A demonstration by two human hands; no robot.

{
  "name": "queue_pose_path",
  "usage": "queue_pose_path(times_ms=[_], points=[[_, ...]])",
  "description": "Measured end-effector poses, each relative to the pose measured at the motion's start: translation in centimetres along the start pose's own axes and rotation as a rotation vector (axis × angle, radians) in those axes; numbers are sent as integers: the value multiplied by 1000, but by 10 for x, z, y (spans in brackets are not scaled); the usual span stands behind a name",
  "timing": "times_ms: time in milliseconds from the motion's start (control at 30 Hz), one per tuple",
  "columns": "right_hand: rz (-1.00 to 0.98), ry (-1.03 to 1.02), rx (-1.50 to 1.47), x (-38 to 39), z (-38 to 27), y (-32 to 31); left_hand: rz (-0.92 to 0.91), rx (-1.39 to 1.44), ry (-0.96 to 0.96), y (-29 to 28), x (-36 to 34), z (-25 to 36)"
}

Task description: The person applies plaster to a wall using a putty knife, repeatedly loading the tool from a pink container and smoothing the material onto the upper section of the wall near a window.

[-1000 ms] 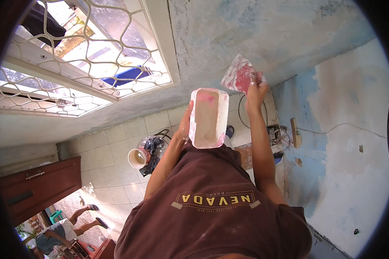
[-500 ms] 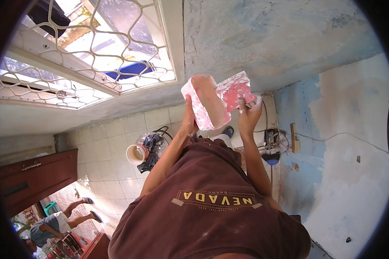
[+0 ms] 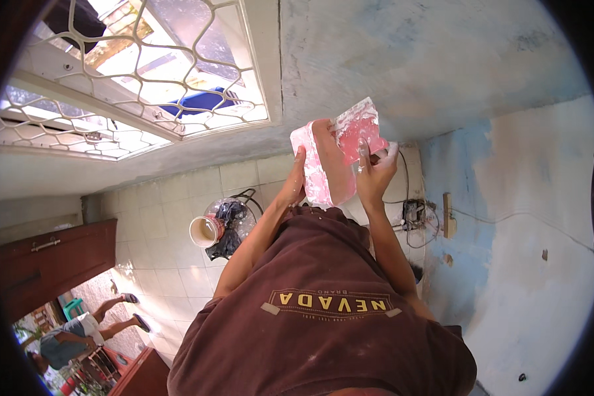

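Observation:
My left hand (image 3: 292, 181) grips a pink-and-white plastic tray (image 3: 313, 165) along its left side; the tray is tilted, with a beige inner face showing. My right hand (image 3: 376, 168) holds a pink flat scraper (image 3: 358, 125) smeared with white paste, its blade at the tray's upper right edge, overlapping the rim. White smears mark the fingers of my right hand. My brown shirt fills the lower middle of the view.
A grilled window (image 3: 178, 59) is upper left, a patchy plastered wall (image 3: 521, 198) with a loose cable at right. A pail (image 3: 204, 231) and black plastic sit on the tiled floor (image 3: 152, 251). Beyond the wooden door (image 3: 53, 257), another person (image 3: 66, 346) stands outside.
From one second ago, my right hand has brought the scraper leftward to the tray, and the tray has tilted. In the last half second both have shifted slightly right, with the scraper a little higher.

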State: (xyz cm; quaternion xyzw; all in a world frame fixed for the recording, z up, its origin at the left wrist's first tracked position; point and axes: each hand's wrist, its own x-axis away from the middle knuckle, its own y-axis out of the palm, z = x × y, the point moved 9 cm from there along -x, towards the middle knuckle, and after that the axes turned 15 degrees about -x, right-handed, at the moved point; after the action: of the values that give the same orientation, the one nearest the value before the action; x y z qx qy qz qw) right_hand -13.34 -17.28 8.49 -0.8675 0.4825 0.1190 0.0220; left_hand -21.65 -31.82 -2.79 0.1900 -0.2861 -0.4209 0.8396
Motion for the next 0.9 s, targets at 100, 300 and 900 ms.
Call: queue_pose_path(times_ms=[100, 300, 900], points=[[-208, -78, 74, -10, -10, 12, 85, 55, 40, -7, -1, 9], [-400, -235, 228, -18, -49, 39, 116, 373, 283, -2, -16, 46], [-470, -55, 218, -87, -44, -8, 232, 296, 383, 30, -79, 36]])
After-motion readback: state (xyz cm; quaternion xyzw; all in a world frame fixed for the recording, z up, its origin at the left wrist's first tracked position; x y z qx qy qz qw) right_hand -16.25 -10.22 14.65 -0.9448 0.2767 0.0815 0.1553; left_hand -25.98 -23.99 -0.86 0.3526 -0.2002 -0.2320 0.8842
